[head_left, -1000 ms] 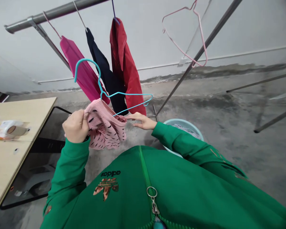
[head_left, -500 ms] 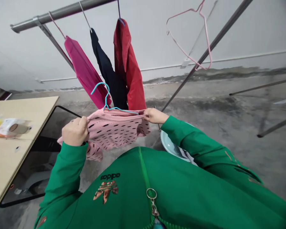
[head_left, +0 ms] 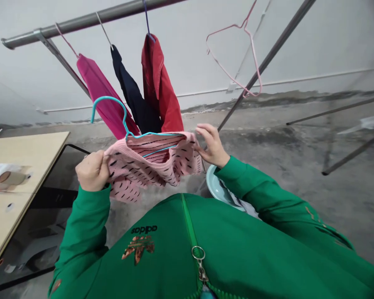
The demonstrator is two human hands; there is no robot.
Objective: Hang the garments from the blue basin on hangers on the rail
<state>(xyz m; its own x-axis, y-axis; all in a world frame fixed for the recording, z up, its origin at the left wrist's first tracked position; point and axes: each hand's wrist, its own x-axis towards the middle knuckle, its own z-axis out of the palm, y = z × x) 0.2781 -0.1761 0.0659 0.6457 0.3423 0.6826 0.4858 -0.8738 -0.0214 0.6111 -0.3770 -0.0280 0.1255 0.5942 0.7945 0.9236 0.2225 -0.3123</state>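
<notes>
A pink sweater (head_left: 137, 172) with dark dashes spreads in front of me, a turquoise hanger (head_left: 124, 116) inside its neck opening. The hook sticks up out of the collar, and part of the hanger's lower bar shows within the opening. My left hand (head_left: 92, 170) is closed on the sweater's shoulder at the left. At the other shoulder, my right hand (head_left: 213, 145) has its fingers apart, the thumb side close to the knit; whether it touches the fabric I cannot tell.
Magenta (head_left: 101, 97), navy (head_left: 134, 93) and red (head_left: 163, 91) garments hang from a metal rail (head_left: 77, 24). An empty pink hanger (head_left: 255, 54) hangs at right. A light-blue basin (head_left: 214, 185) with cloth stands on the floor. A wooden table (head_left: 46, 153) is at left.
My right hand has let go of the sweater's edge and spread its fingers. The neck opening now gapes wider, showing more hanger, and the hook has shifted left and nearer.
</notes>
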